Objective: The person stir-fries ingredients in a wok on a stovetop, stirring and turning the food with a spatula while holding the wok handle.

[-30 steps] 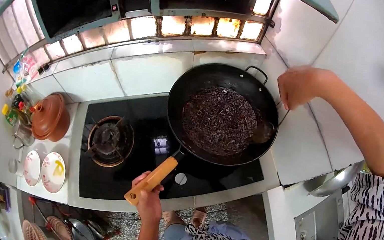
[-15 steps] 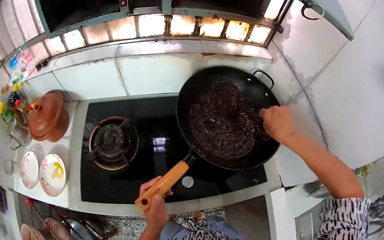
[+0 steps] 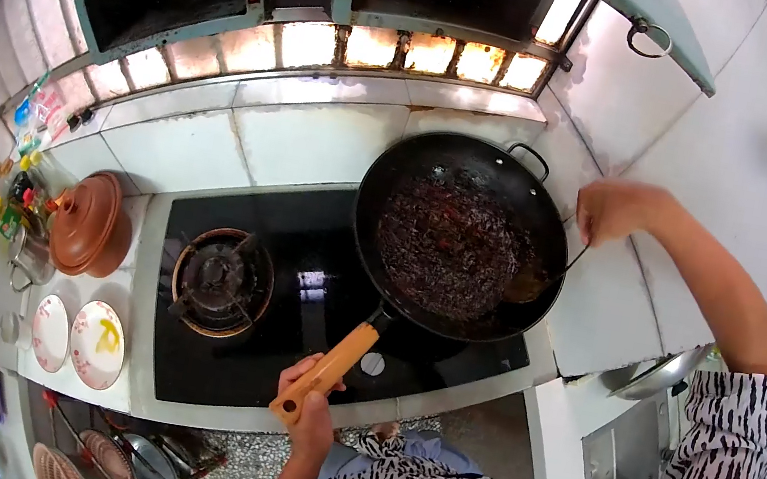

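A black wok (image 3: pixel 378 269) sits over the right side of the black glass stove (image 3: pixel 283 355), holding a dark, shredded-looking food (image 3: pixel 449 240). My left hand (image 3: pixel 308 405) is wrapped round its wooden handle (image 3: pixel 338 359), at the stove's front edge. Above the wok's right rim, my right hand (image 3: pixel 608 211) is closed on the thin dark handle of a spatula (image 3: pixel 528 284). The spatula's blade rests in the food at the right side of the wok and is partly hidden by it.
An unused burner (image 3: pixel 222 282) is on the left of the stove. Further left stand a brown clay pot (image 3: pixel 89 226), two plates (image 3: pixel 97 344), a metal pot (image 3: pixel 32 260) and several bottles (image 3: pixel 8 212). A sink (image 3: pixel 625 463) lies at the right, below a metal lid (image 3: pixel 663 373).
My right hand first moved left over the wok, then back right and up beyond its rim. The food's surface has been shifted. My left hand keeps its hold on the handle.
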The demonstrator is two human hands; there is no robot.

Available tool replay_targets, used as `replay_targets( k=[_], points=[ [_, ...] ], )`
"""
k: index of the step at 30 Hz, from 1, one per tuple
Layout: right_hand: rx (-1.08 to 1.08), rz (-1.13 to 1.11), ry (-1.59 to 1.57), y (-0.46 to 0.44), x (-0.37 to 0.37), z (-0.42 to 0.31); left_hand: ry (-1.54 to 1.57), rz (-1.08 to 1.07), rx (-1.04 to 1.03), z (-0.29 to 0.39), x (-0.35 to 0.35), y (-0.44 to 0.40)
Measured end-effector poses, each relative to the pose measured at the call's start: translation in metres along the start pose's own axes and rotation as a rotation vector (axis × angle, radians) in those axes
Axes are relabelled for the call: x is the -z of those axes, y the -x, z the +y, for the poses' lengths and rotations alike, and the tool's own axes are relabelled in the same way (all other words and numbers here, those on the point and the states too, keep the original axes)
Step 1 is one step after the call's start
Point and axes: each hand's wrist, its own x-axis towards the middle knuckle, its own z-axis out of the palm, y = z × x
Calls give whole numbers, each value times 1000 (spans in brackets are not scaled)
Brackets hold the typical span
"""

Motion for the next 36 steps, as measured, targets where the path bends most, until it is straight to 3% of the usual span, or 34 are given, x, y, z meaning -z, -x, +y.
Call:
replay_targets(
  k=[3, 5, 6, 9, 11, 12, 14, 17, 21, 23, 27, 31, 33, 34, 36],
  points=[
    [169, 66, -176, -27, -57, 8, -43, -3, -17, 0, 0, 1],
    [142, 524, -227, -35, -84, -9, -29, 0, -24, -2, 1, 1],
    [143, 530, -228, -41, -87, -16, -17, -1, -35, -3, 0, 0],
    [-45, 690, -15, -51, -73, -48, -23, 2, -6, 2, -2, 0],
    [105, 755, 310, -21, -37, -70, -3, 4, -6, 1, -1, 1],
    [98, 755, 308, -11, -27, -77, 25, 13, -5, -1, -1, 1],
    [279, 829, 473, 8, -11, -86, 34, 7, -7, -3, 0, 1],
    [158, 712, 511, 28, 11, -93, 42, 9, -8, -1, 0, 2],
    [161, 544, 377, 22, 29, -46, 11, 25, -14, 0, 0, 2],
    [57, -56, 100, 9, 33, -24, 21, 40, -9, 0, -4, 2],
    [-14, -281, -124, 2, 21, -23, 64, 25, -1, -3, -4, 2],
    [190, -149, -135, -27, -15, -31, 70, 14, 12, -3, -4, 3],
    [281, 75, 64, -50, -37, -40, 77, 12, 24, -1, -2, 1],
    [278, 78, 60, -76, -59, -26, 76, 7, 24, -2, -2, 0],
    [333, 361, 242, -125, -96, 7, 112, 22, 1, -6, -1, 1]
  ],
)
